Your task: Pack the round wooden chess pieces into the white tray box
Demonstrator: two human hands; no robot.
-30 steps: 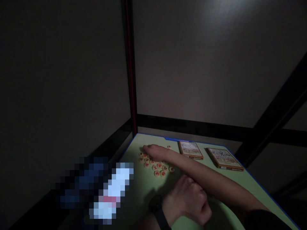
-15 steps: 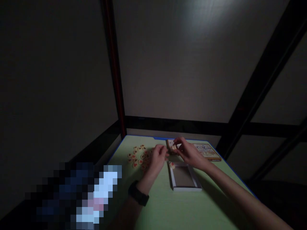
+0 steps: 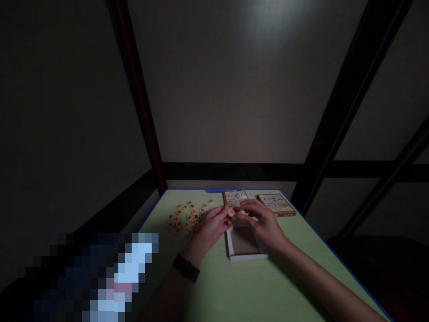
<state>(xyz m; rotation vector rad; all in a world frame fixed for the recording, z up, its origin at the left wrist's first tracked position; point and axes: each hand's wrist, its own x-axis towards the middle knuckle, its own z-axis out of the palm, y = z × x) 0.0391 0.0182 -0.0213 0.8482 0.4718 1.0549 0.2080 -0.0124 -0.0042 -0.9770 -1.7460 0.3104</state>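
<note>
My left hand [image 3: 210,228], with a dark watch on the wrist, pinches a round pale game piece [image 3: 231,212] above the far end of an open white box tray [image 3: 245,246]. My right hand [image 3: 263,221] meets it there, its fingers closed on pieces that I cannot make out clearly. Several round pale pieces with red and dark marks [image 3: 187,217] lie scattered on the green table [image 3: 234,286] to the left of my hands.
Two printed flat boxes [image 3: 235,197] [image 3: 276,202] lie at the table's far edge. A blue rim borders the table. Dark frame bars [image 3: 338,112] and a red-brown post [image 3: 140,116] rise behind it. A blurred patch [image 3: 100,277] covers the lower left.
My right arm drew back from the scattered pieces to the open tray. Both hands came together over the tray's far end, holding pieces. The view shifted right.
</note>
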